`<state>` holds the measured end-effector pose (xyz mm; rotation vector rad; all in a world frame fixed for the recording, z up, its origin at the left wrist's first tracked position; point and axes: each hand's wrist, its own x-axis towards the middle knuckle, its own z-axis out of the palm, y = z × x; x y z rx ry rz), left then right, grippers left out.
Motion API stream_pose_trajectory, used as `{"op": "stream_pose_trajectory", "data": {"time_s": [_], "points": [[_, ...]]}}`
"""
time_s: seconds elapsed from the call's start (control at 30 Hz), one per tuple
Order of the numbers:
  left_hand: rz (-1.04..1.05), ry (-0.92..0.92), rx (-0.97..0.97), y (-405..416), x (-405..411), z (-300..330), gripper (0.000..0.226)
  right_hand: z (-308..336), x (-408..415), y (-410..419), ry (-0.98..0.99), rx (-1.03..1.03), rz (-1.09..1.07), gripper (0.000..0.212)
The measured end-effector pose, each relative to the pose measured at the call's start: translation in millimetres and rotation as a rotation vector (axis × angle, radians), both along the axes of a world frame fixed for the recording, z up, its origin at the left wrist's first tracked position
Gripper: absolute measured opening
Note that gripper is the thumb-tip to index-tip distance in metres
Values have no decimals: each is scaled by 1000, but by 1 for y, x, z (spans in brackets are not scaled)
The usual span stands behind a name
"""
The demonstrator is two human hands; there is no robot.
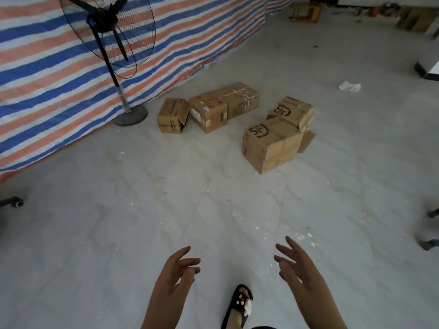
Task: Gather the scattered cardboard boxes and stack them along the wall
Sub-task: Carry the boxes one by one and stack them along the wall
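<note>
A standing fan (pixel 108 36) stands before a striped tarp (pixel 47 74) at left. Five cardboard boxes (pixel 235 119) sit on the tiled floor (pixel 118 222) well ahead of the person: three touching in a row near the tarp, two marked "SF" just to their right. Below, the left hand (pixel 177 273) and right hand (pixel 298 269) hover empty, fingers loose, above a sandalled foot (pixel 240 305).

A tarp (pixel 59 74) is showing blue, orange-red and white stripes behind a black fan (pixel 107 27). Brown cardboard boxes (pixel 270 143) are sitting on a pale grey marbled floor (pixel 118 222), two bearing black "SF" print. A black sandal (pixel 238 305) is showing pale decorations. A white scrap (pixel 349 86) is lying beyond.
</note>
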<state>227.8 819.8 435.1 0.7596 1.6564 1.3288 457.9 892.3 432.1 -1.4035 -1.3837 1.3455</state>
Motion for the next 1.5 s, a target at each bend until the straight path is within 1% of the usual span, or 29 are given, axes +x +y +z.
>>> {"op": "stream_pose_trajectory", "data": {"time_s": [0.13,0.27,0.43,0.57,0.67,0.77,0.83,0.87,0.93,1.0,1.03,1.07,1.1,1.23,1.3,1.4,1.5], "points": [[-2,12,28,98,-4,10,41,12,-4,99,-6,26,-3,48],[-24,-1,6,172,-9,7,40,5,-10,162,-21,-28,-2,49],[-67,13,-33,273,-31,-8,26,-7,-25,253,-24,-69,-45,49],[-129,35,-30,374,-58,-10,36,-14,-51,348,-23,-64,-114,48],[-163,32,-20,460,-88,-5,29,-12,-76,422,-2,-57,-170,48],[-213,73,-2,546,-118,13,36,-1,-101,493,2,-36,-221,47],[-252,84,-8,597,-133,16,27,3,-112,532,10,-39,-250,47],[-273,80,-24,619,-138,14,26,3,-115,549,13,-49,-263,47],[-318,78,-54,658,-141,12,33,2,-116,578,7,-73,-305,48],[-364,66,-68,695,-141,10,24,-5,-114,606,-5,-102,-361,47],[-385,57,-82,711,-140,11,29,-9,-112,618,-7,-120,-387,47],[-406,49,-92,731,-140,8,40,-15,-111,633,-8,-137,-412,47],[-425,45,-115,753,-139,3,44,-22,-109,649,-10,-152,-436,47],[-476,62,-176,848,-131,-24,32,-50,-104,725,-13,-202,-476,46],[-490,82,-210,894,-125,-38,24,-65,-100,763,-18,-255,-459,44],[-545,121,-260,964,-110,-49,24,-84,-92,815,-56,-339,-432,42],[-591,145,-315,1025,-99,-74,19,-109,-83,860,-84,-441,-416,41]]}}
